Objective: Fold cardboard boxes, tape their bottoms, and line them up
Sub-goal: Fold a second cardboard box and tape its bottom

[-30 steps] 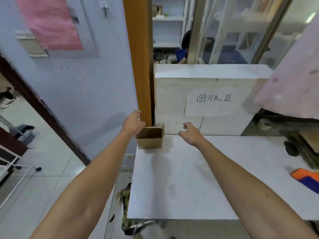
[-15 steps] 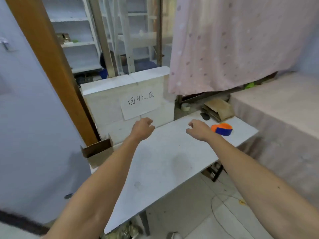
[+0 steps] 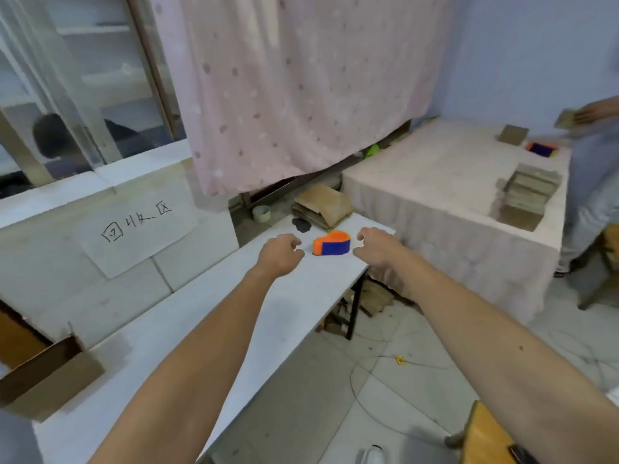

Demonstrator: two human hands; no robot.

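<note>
An open folded cardboard box [image 3: 47, 376] stands at the left end of the white table [image 3: 187, 356]. At the table's far end lies a stack of flat cardboard [image 3: 323, 205]. An orange and blue tape dispenser [image 3: 331, 243] sits just in front of that stack. My left hand [image 3: 280, 254] hovers left of the dispenser, fingers loosely curled, holding nothing. My right hand [image 3: 376, 245] hovers to the dispenser's right, also loosely curled with nothing in it. Neither hand touches the dispenser.
A white block wall with a paper sign [image 3: 134, 229] runs along the table's back. A roll of tape [image 3: 261, 213] lies behind the table. A cloth-covered table [image 3: 445, 182] on the right carries cardboard stacks [image 3: 529, 192]; another person [image 3: 596, 182] stands beside it.
The view has swung right, away from the folded box. Both hands left the box and travelled along the table to either side of the tape dispenser.
</note>
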